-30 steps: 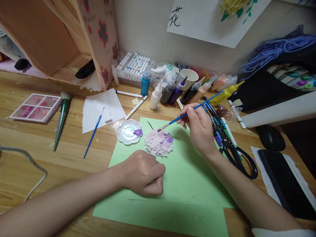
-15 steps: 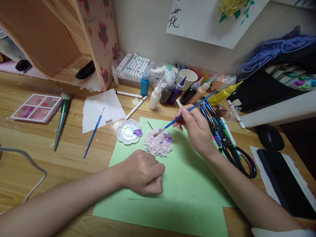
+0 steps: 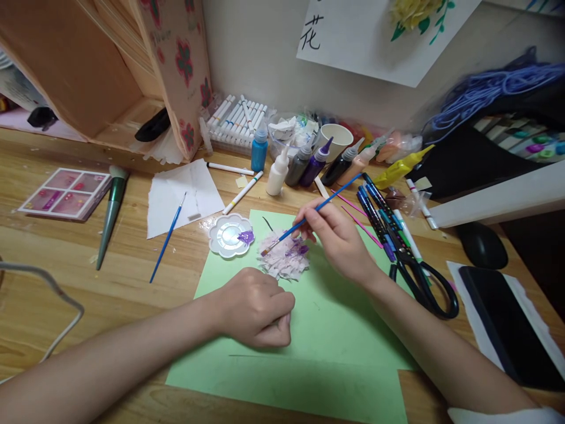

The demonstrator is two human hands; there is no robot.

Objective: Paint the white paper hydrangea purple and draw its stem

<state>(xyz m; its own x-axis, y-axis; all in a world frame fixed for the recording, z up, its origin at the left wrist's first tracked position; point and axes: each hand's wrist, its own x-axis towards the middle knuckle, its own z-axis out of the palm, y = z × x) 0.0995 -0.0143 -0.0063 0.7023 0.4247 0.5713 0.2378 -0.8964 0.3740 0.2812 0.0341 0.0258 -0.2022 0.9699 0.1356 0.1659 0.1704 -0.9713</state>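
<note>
Sliding left since a moment ago, the right hand (image 3: 338, 238) pinches a blue paintbrush (image 3: 309, 219), its tip dabbing purple on the tissue flower (image 3: 286, 266) lying on the green sheet (image 3: 339, 335); the left hand (image 3: 256, 306) rests fisted beside it. Thin petals likely demand light strokes.

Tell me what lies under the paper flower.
The flower lies on a green sheet, which rests on the wooden desk. Whatever sits directly beneath its petals is covered. The right hand holds a brush on top.

Blue paintbrush (image 3: 309, 217) tip on paper flower (image 3: 285, 258)
</note>
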